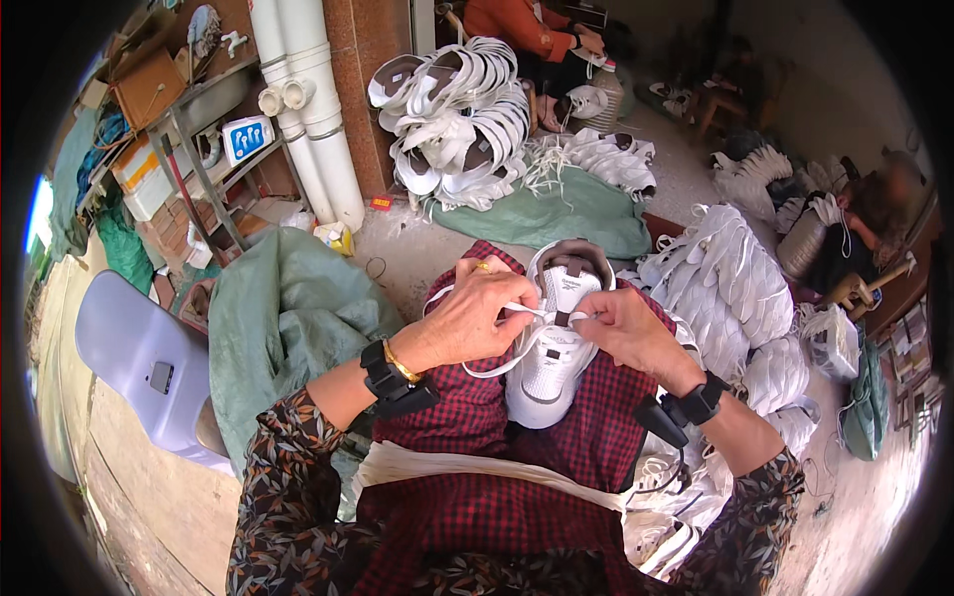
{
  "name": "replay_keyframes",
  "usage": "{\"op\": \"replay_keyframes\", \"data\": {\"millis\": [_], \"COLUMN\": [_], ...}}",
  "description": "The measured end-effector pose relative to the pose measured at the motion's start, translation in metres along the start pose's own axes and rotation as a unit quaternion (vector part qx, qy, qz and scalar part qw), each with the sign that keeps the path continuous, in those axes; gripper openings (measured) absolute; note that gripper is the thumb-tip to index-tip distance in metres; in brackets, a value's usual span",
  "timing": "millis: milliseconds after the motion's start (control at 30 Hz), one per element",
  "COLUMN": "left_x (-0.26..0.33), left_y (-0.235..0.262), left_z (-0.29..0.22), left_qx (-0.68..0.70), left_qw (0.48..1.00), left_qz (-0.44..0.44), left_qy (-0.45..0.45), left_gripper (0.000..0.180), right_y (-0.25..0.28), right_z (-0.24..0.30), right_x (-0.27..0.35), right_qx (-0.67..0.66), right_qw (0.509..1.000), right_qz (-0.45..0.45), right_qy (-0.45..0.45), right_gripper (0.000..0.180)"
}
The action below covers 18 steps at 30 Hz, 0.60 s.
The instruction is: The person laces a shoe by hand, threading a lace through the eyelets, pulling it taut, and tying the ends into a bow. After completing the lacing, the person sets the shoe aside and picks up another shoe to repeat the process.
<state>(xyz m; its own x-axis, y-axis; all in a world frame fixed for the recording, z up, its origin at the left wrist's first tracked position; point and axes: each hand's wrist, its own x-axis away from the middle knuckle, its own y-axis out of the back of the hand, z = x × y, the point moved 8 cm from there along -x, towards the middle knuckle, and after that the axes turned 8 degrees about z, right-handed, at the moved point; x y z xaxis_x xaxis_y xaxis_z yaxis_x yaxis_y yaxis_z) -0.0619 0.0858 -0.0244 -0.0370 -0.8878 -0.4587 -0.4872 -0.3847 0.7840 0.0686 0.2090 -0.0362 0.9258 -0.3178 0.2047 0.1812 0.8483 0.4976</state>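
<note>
A white shoe upper rests on my lap over a red-and-black checked apron, toe toward me. Its grey-lined collar opens away from me, and the tongue stands up in the middle. From the left, my left hand pinches a white shoelace between thumb and fingers; a loop of it hangs down along the shoe's left side. Opposite, my right hand has its fingertips closed at the lace by the right-hand eyelets. Both hands are over the lacing area.
Stacked white shoe uppers lie close on my right, more ahead. Green sacking covers the left side beside a pale purple chair. White pipes rise behind. Other people sit farther off, one in an orange sleeve.
</note>
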Motion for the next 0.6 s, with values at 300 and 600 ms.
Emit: {"op": "replay_keyframes", "data": {"millis": [300, 600], "left_x": [-0.006, -0.004], "left_y": [0.005, 0.007], "left_z": [0.009, 0.010], "left_qx": [-0.004, 0.007], "left_qw": [1.000, 1.000], "left_qz": [0.018, 0.011], "left_qy": [-0.001, 0.001], "left_gripper": [0.004, 0.006], "right_y": [0.076, 0.004], "right_z": [0.009, 0.061], "right_x": [0.000, 0.043], "right_qx": [-0.097, 0.323], "right_qw": [0.992, 0.896], "right_qz": [-0.080, -0.136], "right_qy": [0.015, 0.274], "right_gripper": [0.029, 0.026]}}
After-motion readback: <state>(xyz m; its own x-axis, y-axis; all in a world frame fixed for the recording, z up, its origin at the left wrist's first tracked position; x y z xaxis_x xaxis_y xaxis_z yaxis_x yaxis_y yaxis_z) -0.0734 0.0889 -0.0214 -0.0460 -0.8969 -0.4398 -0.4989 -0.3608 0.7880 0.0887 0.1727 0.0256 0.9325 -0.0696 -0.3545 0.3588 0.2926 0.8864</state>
